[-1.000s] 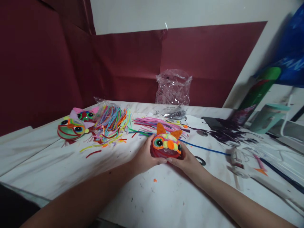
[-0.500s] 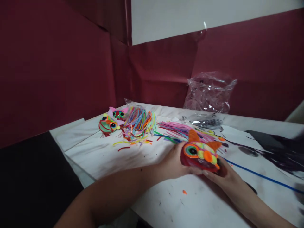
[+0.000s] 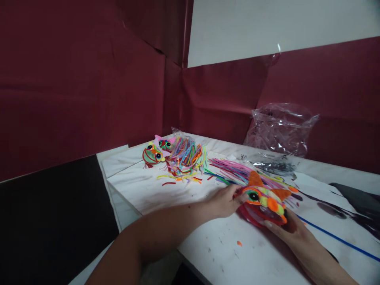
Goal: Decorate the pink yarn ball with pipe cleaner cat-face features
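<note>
Craft head (image 3: 263, 202) lower, right hand (image 3: 286, 231) underneath

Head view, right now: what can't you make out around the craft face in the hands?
All in the head view:
Underside of the craft face: covered by the right hand cupping it.
Left hand: fingertips reach the face's edge; grip or mere touch, unclear.
Blue stem: cut off by the right edge.
Rear finished face: partly behind the front finished face, too small for detail.
</note>
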Demonstrator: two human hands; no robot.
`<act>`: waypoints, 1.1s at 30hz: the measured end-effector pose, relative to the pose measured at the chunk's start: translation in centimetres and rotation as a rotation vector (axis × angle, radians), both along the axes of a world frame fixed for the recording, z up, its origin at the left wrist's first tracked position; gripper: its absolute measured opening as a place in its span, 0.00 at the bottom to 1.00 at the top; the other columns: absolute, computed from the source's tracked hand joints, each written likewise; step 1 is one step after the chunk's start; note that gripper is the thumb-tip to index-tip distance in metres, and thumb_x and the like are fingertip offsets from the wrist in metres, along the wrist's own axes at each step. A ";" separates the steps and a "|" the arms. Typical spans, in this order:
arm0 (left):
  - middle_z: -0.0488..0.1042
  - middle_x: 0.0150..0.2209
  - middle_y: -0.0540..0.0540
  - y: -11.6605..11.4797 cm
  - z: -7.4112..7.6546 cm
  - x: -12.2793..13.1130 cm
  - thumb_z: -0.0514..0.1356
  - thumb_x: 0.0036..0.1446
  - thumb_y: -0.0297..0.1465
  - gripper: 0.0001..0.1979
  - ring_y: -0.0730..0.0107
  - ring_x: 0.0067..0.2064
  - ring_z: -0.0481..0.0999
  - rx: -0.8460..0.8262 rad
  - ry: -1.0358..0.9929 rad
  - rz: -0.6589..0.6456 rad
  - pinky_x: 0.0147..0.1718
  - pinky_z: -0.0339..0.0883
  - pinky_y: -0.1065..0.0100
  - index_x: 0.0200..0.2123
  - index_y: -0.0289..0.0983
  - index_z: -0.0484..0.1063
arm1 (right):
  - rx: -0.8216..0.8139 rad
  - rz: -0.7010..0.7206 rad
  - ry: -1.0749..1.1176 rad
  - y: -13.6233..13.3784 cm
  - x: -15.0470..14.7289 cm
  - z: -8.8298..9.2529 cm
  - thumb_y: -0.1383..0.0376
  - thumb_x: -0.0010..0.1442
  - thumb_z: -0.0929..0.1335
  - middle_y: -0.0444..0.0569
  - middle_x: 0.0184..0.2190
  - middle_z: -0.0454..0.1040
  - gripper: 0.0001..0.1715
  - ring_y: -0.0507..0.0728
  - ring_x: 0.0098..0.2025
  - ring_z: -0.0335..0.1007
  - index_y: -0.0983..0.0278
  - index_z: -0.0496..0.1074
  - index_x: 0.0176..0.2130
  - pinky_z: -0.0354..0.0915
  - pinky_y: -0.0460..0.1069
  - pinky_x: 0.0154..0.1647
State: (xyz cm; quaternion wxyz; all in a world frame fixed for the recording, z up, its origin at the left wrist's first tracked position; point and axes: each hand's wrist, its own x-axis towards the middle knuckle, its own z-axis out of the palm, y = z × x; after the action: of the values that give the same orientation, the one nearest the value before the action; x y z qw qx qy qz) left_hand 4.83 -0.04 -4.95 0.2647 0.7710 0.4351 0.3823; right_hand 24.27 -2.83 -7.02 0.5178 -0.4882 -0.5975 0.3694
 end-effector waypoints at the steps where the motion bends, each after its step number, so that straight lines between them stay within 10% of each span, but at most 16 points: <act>1: 0.74 0.46 0.40 0.0 0.0 -0.1 0.46 0.60 0.50 0.28 0.57 0.46 0.73 0.003 0.018 -0.002 0.44 0.66 0.59 0.52 0.36 0.64 | 0.009 -0.006 -0.001 0.0 0.0 0.0 0.49 0.43 0.73 0.56 0.49 0.75 0.38 0.69 0.51 0.70 0.62 0.67 0.50 0.71 0.54 0.47; 13: 0.77 0.42 0.46 0.3 1.4 -1.3 0.47 0.62 0.45 0.21 0.67 0.39 0.75 0.005 0.316 -0.032 0.38 0.68 0.68 0.48 0.38 0.67 | -0.048 0.118 -0.075 0.5 1.0 0.6 0.47 0.47 0.72 0.57 0.53 0.71 0.39 0.68 0.55 0.67 0.63 0.63 0.52 0.67 0.56 0.53; 24: 0.73 0.47 0.38 2.5 2.4 -17.8 0.66 0.45 0.34 0.22 0.50 0.51 0.69 0.068 0.573 0.384 0.50 0.62 0.55 0.45 0.35 0.71 | 0.042 0.048 -0.115 0.7 0.6 0.4 0.47 0.45 0.72 0.54 0.44 0.78 0.32 0.67 0.46 0.73 0.62 0.69 0.45 0.71 0.56 0.45; 33: 0.70 0.48 0.42 3.9 1.7 -22.0 0.56 0.60 0.36 0.15 0.63 0.46 0.72 0.064 0.386 0.580 0.44 0.70 0.56 0.48 0.35 0.67 | 0.012 0.125 -0.106 0.8 0.8 0.4 0.51 0.50 0.71 0.55 0.50 0.74 0.32 0.66 0.52 0.69 0.62 0.65 0.50 0.68 0.55 0.51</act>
State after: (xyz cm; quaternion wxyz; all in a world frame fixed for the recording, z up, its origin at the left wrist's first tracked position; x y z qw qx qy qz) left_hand -17.17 3.87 -3.25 0.0334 0.6814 0.6658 0.3022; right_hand 25.09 -1.99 -6.63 0.4644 -0.4658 -0.6557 0.3708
